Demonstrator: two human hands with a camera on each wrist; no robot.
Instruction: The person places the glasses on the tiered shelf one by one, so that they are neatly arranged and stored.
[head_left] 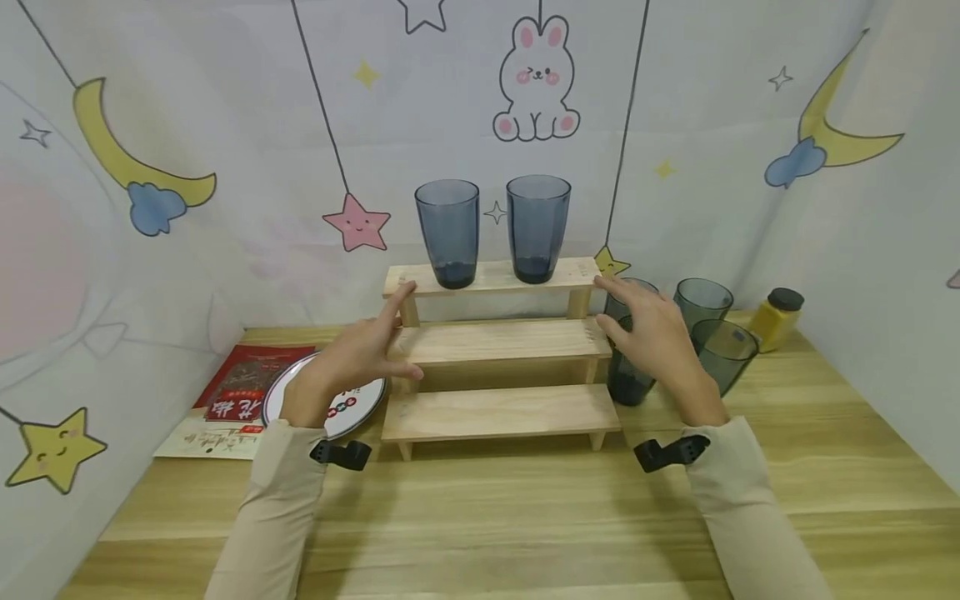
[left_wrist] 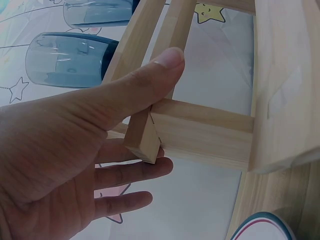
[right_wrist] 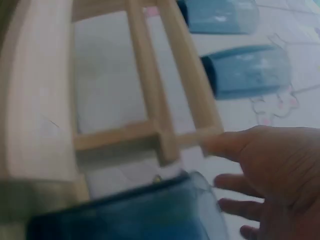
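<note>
A three-tier wooden step shelf [head_left: 502, 340] stands on the table, two blue drinking glasses [head_left: 447, 225] upright on its top tier. My left hand [head_left: 352, 358] is at the shelf's left end, a fingertip by the top board's corner. In the left wrist view its thumb crosses in front of the wooden frame [left_wrist: 200, 130], the other fingers fairly straight behind. My right hand [head_left: 652, 325] is at the opposite end with its fingertips at the top board's edge. Below it, a dark glass [right_wrist: 125, 215] fills the lower part of the right wrist view.
Several tinted glasses [head_left: 723, 354] stand right of the shelf, partly behind my right hand, near a yellow bottle with a black cap [head_left: 780, 319]. A round plate [head_left: 367, 408] and a red packet [head_left: 251, 379] lie on the left. A printed curtain [head_left: 262, 167] hangs behind.
</note>
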